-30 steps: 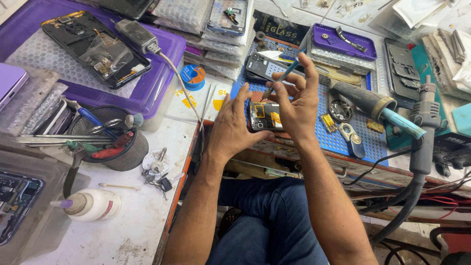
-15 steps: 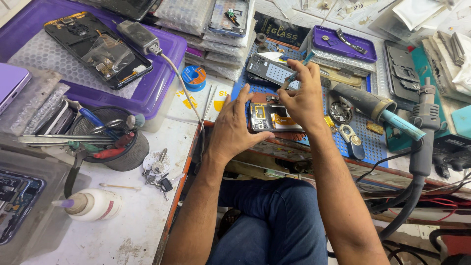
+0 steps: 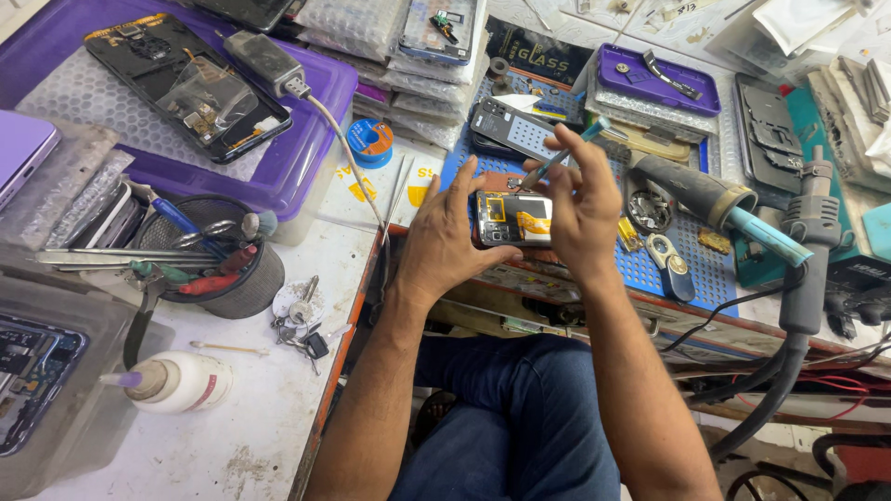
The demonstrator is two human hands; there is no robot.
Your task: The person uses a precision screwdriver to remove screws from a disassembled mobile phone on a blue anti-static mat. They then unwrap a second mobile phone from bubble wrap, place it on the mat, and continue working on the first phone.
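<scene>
Right hand (image 3: pixel 583 209): fingers (image 3: pixel 557 141) pinched on a thin tool with a teal handle (image 3: pixel 566 153), probably a screwdriver. Tip angled down into the top edge of the opened phone (image 3: pixel 513 219). Other fingers curl behind the phone's right end.

Left hand (image 3: pixel 444 243): thumb and fingers clamped on the phone's left end, holding it up off the bench with the open back facing the camera. Board, an orange flex and a yellow-framed part are visible inside; finer detail is too small to tell.

Phone sits between both hands, just above the near edge of the blue mat (image 3: pixel 650 264).

Step, as I read it: working on the internals near the top edge, likely a screw or connector. Can't tell whether the tip is seated.

Next move calls for: a steady left grip, tip square on the fastener, light pressure and no slip toward the flex. Any loose part needs somewhere to land; the mat is directly underneath.

Around it:
- another phone (image 3: pixel 506 130) lying on the mat, just beyond the hands
- hot-air handle (image 3: pixel 710 199) lying to the right on the mat
- purple tray (image 3: pixel 657 79) further back
- tool cup (image 3: pixel 237 269) to the left, with keys (image 3: pixel 299 320) beside it
- white bottle (image 3: pixel 176 382) at near left
- purple bin (image 3: pixel 306 139) at far left, with a stripped phone on top
</scene>
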